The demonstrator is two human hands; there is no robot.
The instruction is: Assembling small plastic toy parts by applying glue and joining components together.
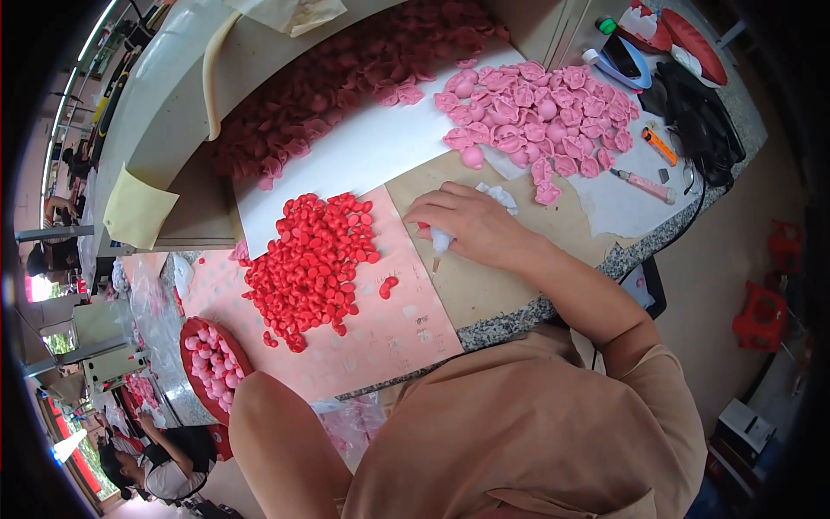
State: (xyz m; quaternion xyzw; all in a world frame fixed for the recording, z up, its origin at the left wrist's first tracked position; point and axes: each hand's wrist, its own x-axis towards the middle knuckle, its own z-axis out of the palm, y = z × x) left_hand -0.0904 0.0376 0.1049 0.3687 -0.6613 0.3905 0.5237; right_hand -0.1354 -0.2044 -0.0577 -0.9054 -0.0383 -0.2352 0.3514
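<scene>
My right hand [471, 223] is over the brown paper [493, 285], fingers curled round a small white squeeze bottle [440, 240]. Its thin nozzle points down toward the paper. A bit of red shows by the fingertips; what it is I cannot make out. Beside the knuckles lies a crumpled white tissue [499, 197]. To the left, a heap of small glossy red pieces [311, 264] covers part of a pink sheet [389, 337], with a few loose ones nearer the hand. Beyond the hand spreads a pile of pink petal-shaped pieces [545, 117]. My left hand is out of view.
A red bowl [192, 381] of pink balls stands at left. More petal pieces [346, 73] fill the curved shelf space at the back. An orange cutter [660, 147], a tube [644, 184], a blue tray [627, 65] and a black bag [700, 130] lie at right. Another person [164, 463] sits lower left.
</scene>
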